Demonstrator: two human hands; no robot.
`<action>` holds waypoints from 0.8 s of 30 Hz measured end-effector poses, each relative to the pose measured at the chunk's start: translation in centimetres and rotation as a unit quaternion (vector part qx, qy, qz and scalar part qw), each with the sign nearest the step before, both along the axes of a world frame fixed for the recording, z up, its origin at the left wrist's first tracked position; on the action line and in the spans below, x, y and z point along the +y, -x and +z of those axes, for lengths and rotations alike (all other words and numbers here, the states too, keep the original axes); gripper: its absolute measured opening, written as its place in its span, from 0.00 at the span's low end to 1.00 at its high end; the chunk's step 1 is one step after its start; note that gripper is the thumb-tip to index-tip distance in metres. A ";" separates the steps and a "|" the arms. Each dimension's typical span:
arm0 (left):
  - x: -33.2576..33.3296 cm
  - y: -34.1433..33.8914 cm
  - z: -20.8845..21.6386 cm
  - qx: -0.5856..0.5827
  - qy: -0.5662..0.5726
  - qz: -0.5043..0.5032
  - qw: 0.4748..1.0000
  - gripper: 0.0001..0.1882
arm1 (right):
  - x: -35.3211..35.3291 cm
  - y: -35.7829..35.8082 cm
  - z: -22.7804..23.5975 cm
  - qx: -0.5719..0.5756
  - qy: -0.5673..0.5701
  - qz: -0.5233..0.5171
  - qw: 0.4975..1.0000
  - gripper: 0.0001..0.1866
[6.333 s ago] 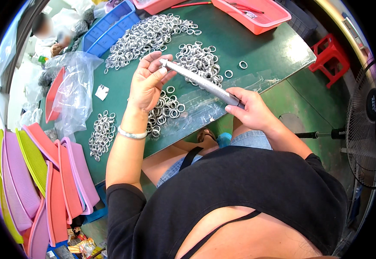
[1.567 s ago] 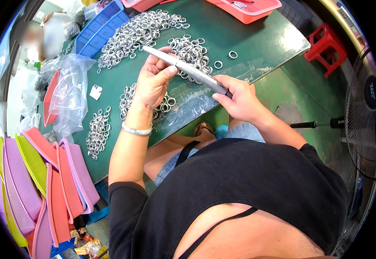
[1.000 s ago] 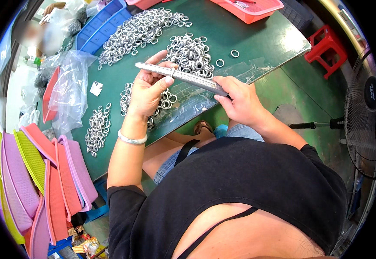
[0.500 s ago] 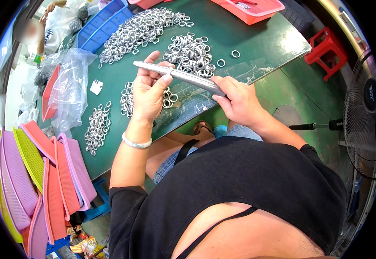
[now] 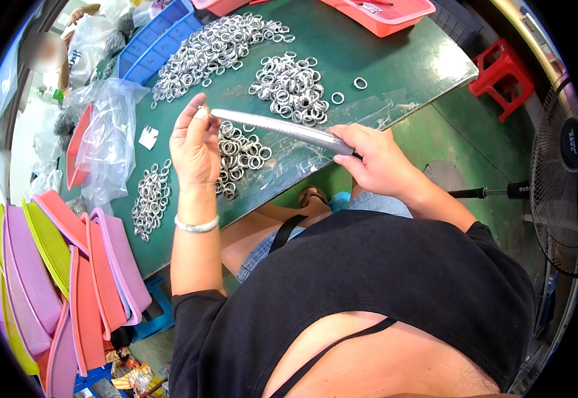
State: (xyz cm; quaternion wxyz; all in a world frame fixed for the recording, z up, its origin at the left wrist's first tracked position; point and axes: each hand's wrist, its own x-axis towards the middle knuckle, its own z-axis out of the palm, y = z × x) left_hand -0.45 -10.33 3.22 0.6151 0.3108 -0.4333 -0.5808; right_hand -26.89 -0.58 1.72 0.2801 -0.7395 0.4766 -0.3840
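Note:
A tapered metal ring mandrel [image 5: 276, 126] slants over the table, its thick dark end in the closed fingers of my right hand [image 5: 376, 159]. The thin tip points left, toward my left hand [image 5: 195, 151]. Thumb and fingertips of that hand pinch a small silvery ring [image 5: 203, 109] just beyond the tip; the fingers hide most of it. Beneath the mandrel lies a pile of metal rings [image 5: 242, 156]. A smaller ring pile [image 5: 151, 199] is left of my left wrist, and a middle pile [image 5: 290, 89] lies past the mandrel.
The green table [image 5: 382, 66] also bears a large ring heap [image 5: 216, 50], a blue basket [image 5: 156, 43], a red tray [image 5: 385, 16] and a plastic bag [image 5: 108, 142]. Stacked colored baskets [image 5: 43, 285] stand at left. A red stool [image 5: 503, 79] and fan [image 5: 558, 172] are at right.
My left hand has moved left along the mandrel, taking the ring from its shaft to beyond the tip. The right hand has barely moved, and the mandrel's tip sits slightly lower.

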 end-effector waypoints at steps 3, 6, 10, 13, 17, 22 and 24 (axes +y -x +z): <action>0.0 -1.2 -0.5 -0.261 0.003 0.057 0.964 0.13 | -0.2 0.9 -0.7 -0.031 -0.002 -0.009 0.999 0.17; 0.1 -1.9 -0.6 -0.647 0.167 0.042 0.743 0.12 | -0.9 1.4 -0.8 -0.059 -0.008 -0.053 0.997 0.18; -0.5 0.4 0.7 -0.666 0.238 0.053 0.705 0.10 | -2.0 1.7 -1.9 -0.110 -0.034 -0.092 0.989 0.18; -2.3 2.8 0.4 -0.638 0.274 0.045 0.718 0.10 | -2.1 1.6 -2.1 -0.129 -0.051 -0.094 0.986 0.18; -4.5 5.7 -0.4 -0.669 0.305 -0.007 0.678 0.10 | -1.9 1.7 -1.9 -0.123 -0.066 -0.080 0.987 0.17; -6.6 5.6 -1.4 -0.613 0.294 0.012 0.734 0.06 | -1.8 1.8 -1.5 -0.118 -0.076 -0.076 0.987 0.17; -6.5 5.2 -1.0 -0.418 0.065 -0.055 0.904 0.04 | -1.8 1.8 -1.6 -0.106 -0.064 -0.076 0.989 0.17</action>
